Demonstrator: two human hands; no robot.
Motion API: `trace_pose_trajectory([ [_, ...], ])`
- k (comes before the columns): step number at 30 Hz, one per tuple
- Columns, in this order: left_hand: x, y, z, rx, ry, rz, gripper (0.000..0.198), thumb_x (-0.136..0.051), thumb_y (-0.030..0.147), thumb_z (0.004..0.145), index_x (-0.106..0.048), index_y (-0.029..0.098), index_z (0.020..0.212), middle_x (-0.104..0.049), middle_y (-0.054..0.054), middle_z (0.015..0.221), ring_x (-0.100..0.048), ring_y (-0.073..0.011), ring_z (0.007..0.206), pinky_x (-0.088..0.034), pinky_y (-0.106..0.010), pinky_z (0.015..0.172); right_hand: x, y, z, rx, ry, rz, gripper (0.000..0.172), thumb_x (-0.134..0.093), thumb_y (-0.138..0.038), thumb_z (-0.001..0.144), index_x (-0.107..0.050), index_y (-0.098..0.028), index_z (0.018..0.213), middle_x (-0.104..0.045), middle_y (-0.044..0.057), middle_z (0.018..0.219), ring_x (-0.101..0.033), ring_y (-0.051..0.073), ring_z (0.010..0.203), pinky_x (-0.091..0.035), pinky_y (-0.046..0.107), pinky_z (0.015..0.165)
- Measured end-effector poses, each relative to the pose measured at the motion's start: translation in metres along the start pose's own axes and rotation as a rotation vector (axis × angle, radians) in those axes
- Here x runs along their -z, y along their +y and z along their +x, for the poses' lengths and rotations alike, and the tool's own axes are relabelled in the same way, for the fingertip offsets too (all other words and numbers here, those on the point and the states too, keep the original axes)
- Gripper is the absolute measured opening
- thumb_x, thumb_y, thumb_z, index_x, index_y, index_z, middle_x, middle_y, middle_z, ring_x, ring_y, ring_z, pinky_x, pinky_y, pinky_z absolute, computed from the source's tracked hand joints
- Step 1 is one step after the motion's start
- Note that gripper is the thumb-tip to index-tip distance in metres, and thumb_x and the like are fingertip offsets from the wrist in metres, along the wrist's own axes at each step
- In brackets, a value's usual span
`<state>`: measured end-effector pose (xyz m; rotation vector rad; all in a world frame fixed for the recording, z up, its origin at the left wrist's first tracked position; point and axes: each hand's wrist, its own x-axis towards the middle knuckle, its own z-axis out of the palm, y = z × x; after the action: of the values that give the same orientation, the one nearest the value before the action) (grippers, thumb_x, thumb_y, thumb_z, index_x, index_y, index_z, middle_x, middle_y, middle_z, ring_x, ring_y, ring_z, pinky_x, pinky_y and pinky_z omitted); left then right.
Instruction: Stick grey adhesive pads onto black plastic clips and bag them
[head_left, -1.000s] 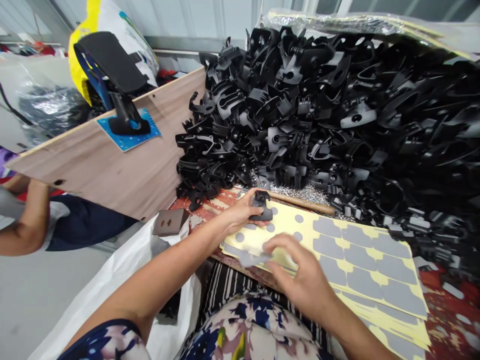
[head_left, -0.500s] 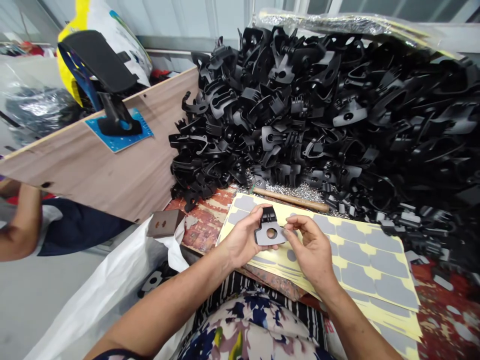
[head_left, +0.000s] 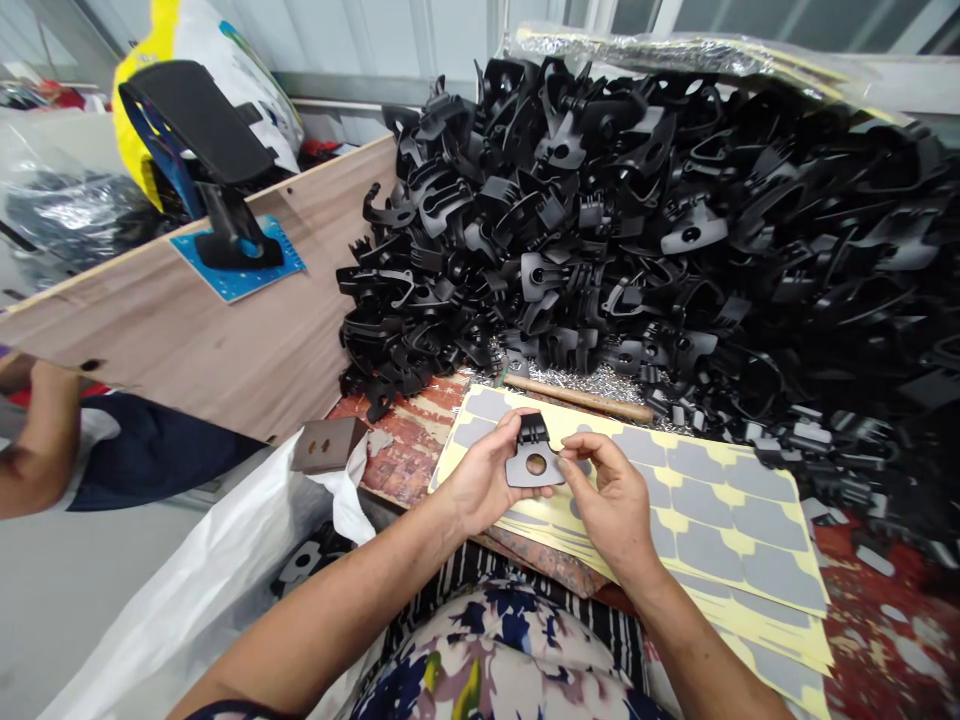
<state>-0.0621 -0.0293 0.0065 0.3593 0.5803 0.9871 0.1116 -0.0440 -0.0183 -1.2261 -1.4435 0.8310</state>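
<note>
My left hand (head_left: pixel 487 465) is closed around a black plastic bracket (head_left: pixel 535 480), holding it by its left side and from beneath. The bracket has a ribbed upper end and a flat grey face with a round hole in it. At its right corner, the thumb and forefinger of my right hand (head_left: pixel 606 492) are pinched together; whether they grip only the rim or a thin grey layer on it, I cannot tell. Beneath both hands lie yellow backing sheets (head_left: pixel 742 540) of grey stickers (head_left: pixel 705 505), stacked on the worn red table (head_left: pixel 409 450).
A big heap of black plastic parts (head_left: pixel 540 210) covers the table's far side. A wooden-handled tool (head_left: pixel 577 396) lies before it. On the left are a wooden board (head_left: pixel 300 290), a brown block (head_left: pixel 328 445) and a white sack (head_left: pixel 217 560). Another person's arm (head_left: pixel 49 440) shows beyond the board.
Both hands and the bracket have shifted very slightly left in view, as has the table. The bracket's grey face is tilted a little differently and looks darker. The grip stays alike.
</note>
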Motion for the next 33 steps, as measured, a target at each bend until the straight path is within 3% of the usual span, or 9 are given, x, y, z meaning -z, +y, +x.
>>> trace_pose_trajectory([
  [4,0.000,0.000,-0.003,-0.004,0.011,0.041,0.040,-0.068,0.047,0.094,-0.057,0.027,0.126,-0.061,-0.004,0.099,-0.061,-0.0156,0.076,-0.063,-0.036,0.068,0.000,-0.009,-0.003,0.054,0.005,-0.063,0.011,-0.066,-0.019,0.093,-0.068,-0.027,0.101,-0.068,-0.001,0.093,-0.065,0.017,0.089,-0.051,0.031,0.084],
  [8,0.001,-0.007,-0.004,-0.064,-0.029,0.171,0.053,-0.081,0.032,0.086,-0.051,0.030,0.130,-0.061,-0.002,0.104,-0.064,-0.0142,0.083,-0.061,-0.029,0.072,-0.001,-0.017,-0.002,0.141,0.005,-0.170,0.013,-0.062,-0.016,0.095,-0.066,-0.027,0.100,-0.068,-0.001,0.092,-0.066,0.017,0.087,-0.053,0.030,0.081],
  [14,0.002,-0.025,0.004,-0.277,0.099,0.468,0.052,-0.078,0.026,0.083,-0.047,0.027,0.125,-0.058,0.003,0.096,-0.059,-0.0089,0.056,-0.049,-0.019,0.042,-0.006,-0.015,-0.007,0.108,0.026,-0.257,0.031,-0.064,-0.017,0.093,-0.053,-0.026,0.120,-0.068,0.001,0.096,-0.069,0.020,0.087,-0.058,0.034,0.078],
  [16,0.002,-0.027,0.005,-0.281,0.111,0.474,0.051,-0.076,0.028,0.085,-0.044,0.027,0.125,-0.058,0.003,0.094,-0.058,-0.0080,0.050,-0.047,-0.019,0.038,-0.009,-0.013,-0.011,0.208,0.026,-0.327,0.036,-0.062,-0.015,0.094,-0.050,-0.027,0.125,-0.067,0.003,0.099,-0.069,0.022,0.090,-0.059,0.037,0.080],
  [21,0.004,-0.030,0.004,-0.302,0.161,0.411,0.050,-0.078,0.030,0.085,-0.045,0.027,0.122,-0.058,0.005,0.091,-0.058,-0.0080,0.047,-0.045,-0.018,0.034,-0.012,-0.013,-0.020,0.556,0.017,-0.586,0.062,-0.056,-0.007,0.096,-0.036,-0.032,0.150,-0.048,0.019,0.149,-0.069,0.024,0.098,-0.056,0.050,0.093],
  [24,0.007,-0.032,0.003,-0.319,0.166,0.373,0.054,-0.082,0.030,0.082,-0.047,0.027,0.123,-0.060,0.004,0.092,-0.059,-0.0088,0.048,-0.045,-0.018,0.034,-0.006,-0.018,-0.019,0.584,0.063,-0.763,0.071,-0.063,-0.011,0.095,-0.034,-0.037,0.154,-0.037,0.018,0.162,-0.066,0.030,0.112,-0.046,0.060,0.104],
  [27,0.007,-0.031,0.001,-0.314,0.157,0.350,0.058,-0.084,0.029,0.079,-0.048,0.027,0.124,-0.060,0.004,0.090,-0.059,-0.0097,0.049,-0.046,-0.018,0.035,0.005,-0.025,-0.016,0.526,0.137,-0.801,0.081,-0.080,-0.031,0.087,-0.037,-0.034,0.156,-0.039,0.020,0.161,-0.048,0.045,0.137,-0.034,0.070,0.113],
  [29,0.005,-0.025,-0.004,-0.304,0.140,0.355,0.060,-0.086,0.029,0.078,-0.049,0.027,0.125,-0.061,0.003,0.090,-0.060,-0.0098,0.052,-0.047,-0.018,0.037,0.012,-0.029,-0.015,0.420,0.040,-0.690,0.091,-0.084,-0.042,0.082,-0.036,-0.029,0.158,-0.047,0.022,0.154,-0.047,0.046,0.139,-0.037,0.070,0.112],
  [33,-0.002,0.012,-0.041,-0.297,0.172,0.553,0.064,-0.090,0.028,0.073,-0.053,0.028,0.126,-0.062,0.003,0.084,-0.055,-0.0084,0.045,-0.045,-0.018,0.036,0.022,-0.033,-0.006,0.154,-0.512,-0.372,0.071,-0.078,-0.034,0.087,-0.049,-0.029,0.152,-0.072,0.010,0.127,-0.070,0.029,0.112,-0.057,0.049,0.097],
])
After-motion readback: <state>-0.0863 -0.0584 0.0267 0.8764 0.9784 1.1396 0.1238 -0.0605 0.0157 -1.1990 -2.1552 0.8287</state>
